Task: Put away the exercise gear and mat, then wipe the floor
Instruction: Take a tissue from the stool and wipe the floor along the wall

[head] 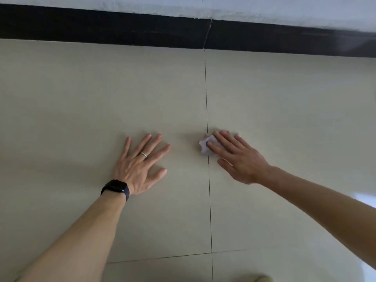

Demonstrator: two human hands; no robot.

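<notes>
On the floor (101, 98), pale beige tile, close to the wall: both hands down, arms reaching forward from the lower corners of the view.

Left hand (140, 169): flat on the tile, palm down, fingers straight and spread wide apart, thumb out to the side. Holds nothing. Thin ring (144, 154) on one finger; dark watch (116, 188) with dark strap on the wrist.

Right hand (238, 159): palm down, fingers straight and lying close together on top of a small crumpled cloth (204, 147), pale lilac. Fingers press on it rather than curl round it; thumb lies apart, flat toward the tile. Cloth bunched, its crinkled edge showing beyond the fingertips on the side nearer the left hand.

Cloth position: on the floor, right at a dark grout line (206, 98) that runs from the wall toward the person; cloth appears to straddle it. Left hand lies on the tile to the left of that line, near the cloth but apart from it.

Second grout line (162, 257) crosses the first nearer the person, between the forearms.

Far edge: dark skirting board (101, 27) along the floor, a joint in it roughly above the grout line; white wall (264, 7) above, rough along its lower edge.

Bright glare on the tile at the right edge. Pale rounded shape (258, 278) at the bottom edge, cut off; cannot tell what it is.
</notes>
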